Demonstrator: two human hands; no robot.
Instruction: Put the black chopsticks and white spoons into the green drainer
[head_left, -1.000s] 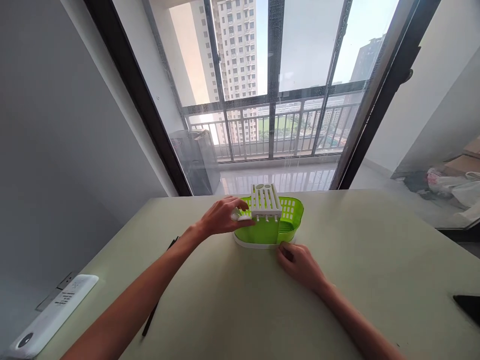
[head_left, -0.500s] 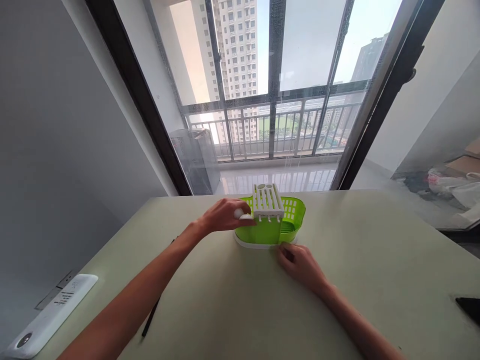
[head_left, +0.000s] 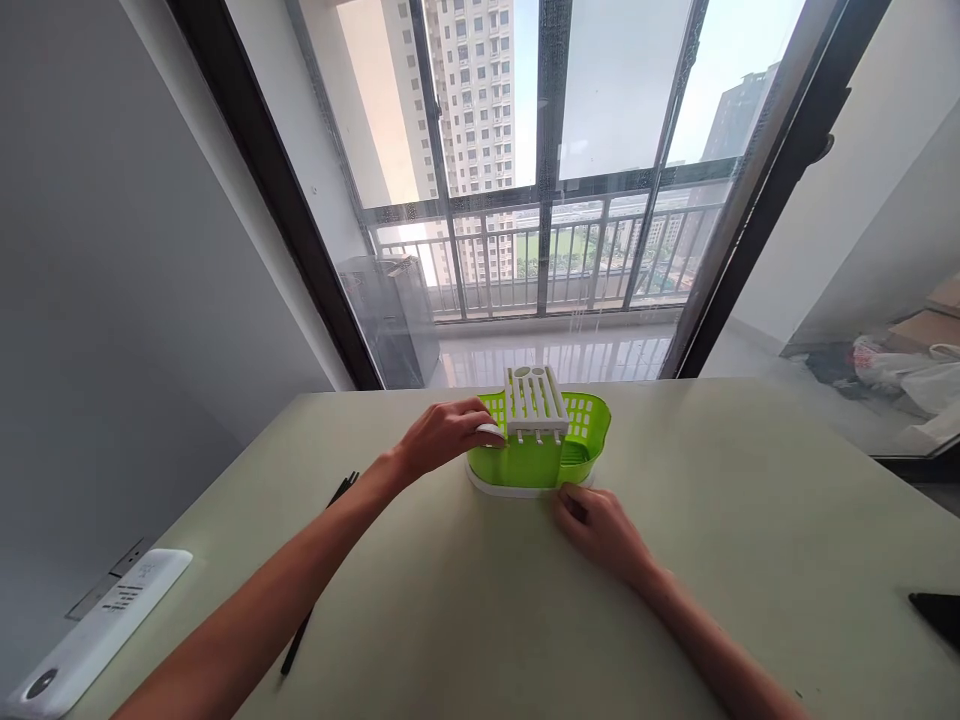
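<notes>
While the left hand [head_left: 444, 432] pinches a white thing [head_left: 492, 430] over the green plastic basket [head_left: 531, 465] on the tabletop [head_left: 712, 470], the right hand [head_left: 602, 528] curls by its base; I can't tell if it grips. The basket looks light and stiff; I'd hold its rim.

- Table [head_left: 750, 470], pale green; its left side bears a long white device [head_left: 101, 635] and black sticks [head_left: 297, 643];
- Dark object [head_left: 939, 618], right edge, cut off;
- Beyond the glass: grey cabinet [head_left: 394, 320], railing [head_left: 487, 270], apartment tower [head_left: 478, 110];
- Far right: pale bags [head_left: 919, 380] near cardboard [head_left: 926, 330]
</notes>
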